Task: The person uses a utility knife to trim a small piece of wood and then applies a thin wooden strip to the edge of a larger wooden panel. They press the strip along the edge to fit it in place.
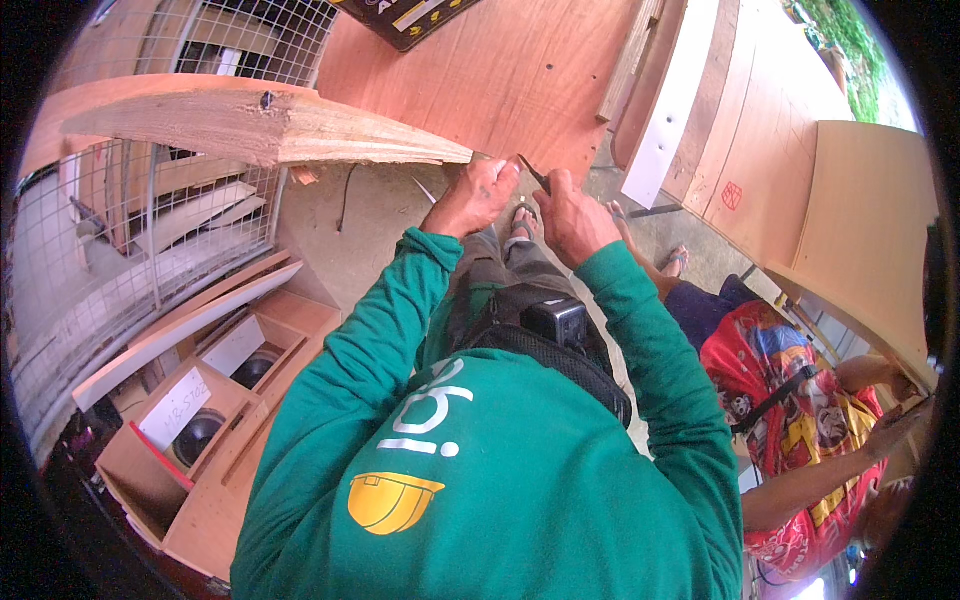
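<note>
My left hand (480,196) is closed, thumb and fingers pinched together, right by the narrow end of a long rough wooden board (187,124). Whatever it pinches is too small to make out. Close on its right, my right hand (576,219) grips a small dark-handled tool (535,175), perhaps a knife. The tool's thin tip points up and left, towards my left fingertips. Both hands are held in front of a reddish plywood sheet (495,82). A thin white pointed strip (424,189) shows just left of my left hand.
A dark printed box (405,19) lies on the plywood. Wire mesh (154,225) and wooden speaker cabinets (225,420) stand on the left. At right are a white strip (664,135), wooden panels (750,172) and a person in a red patterned shirt (795,420), holding a curved panel (862,225).
</note>
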`<act>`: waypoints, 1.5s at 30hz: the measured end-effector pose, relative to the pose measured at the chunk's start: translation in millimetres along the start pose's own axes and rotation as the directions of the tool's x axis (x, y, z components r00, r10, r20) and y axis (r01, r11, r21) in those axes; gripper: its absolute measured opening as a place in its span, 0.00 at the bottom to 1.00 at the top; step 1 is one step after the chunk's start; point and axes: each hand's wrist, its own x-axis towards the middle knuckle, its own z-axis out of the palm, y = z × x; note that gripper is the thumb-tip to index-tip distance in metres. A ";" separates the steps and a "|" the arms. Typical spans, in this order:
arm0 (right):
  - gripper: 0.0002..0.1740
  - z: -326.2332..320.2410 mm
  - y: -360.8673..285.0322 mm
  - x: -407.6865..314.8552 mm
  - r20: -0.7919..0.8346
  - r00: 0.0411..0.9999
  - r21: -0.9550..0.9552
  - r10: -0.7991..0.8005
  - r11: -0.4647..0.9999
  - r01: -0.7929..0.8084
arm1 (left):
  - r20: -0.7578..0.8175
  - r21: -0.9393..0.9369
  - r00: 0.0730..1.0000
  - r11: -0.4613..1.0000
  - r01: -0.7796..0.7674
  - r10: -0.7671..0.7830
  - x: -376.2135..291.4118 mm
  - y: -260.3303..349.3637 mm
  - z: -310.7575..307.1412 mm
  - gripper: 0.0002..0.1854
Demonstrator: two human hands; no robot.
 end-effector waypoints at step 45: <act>0.17 -60.1 1.4 -59.2 0.063 0.968 0.812 0.242 0.551 -0.191 | -0.019 -0.139 0.998 0.989 -0.058 0.055 -58.1 67.8 -8.0 0.25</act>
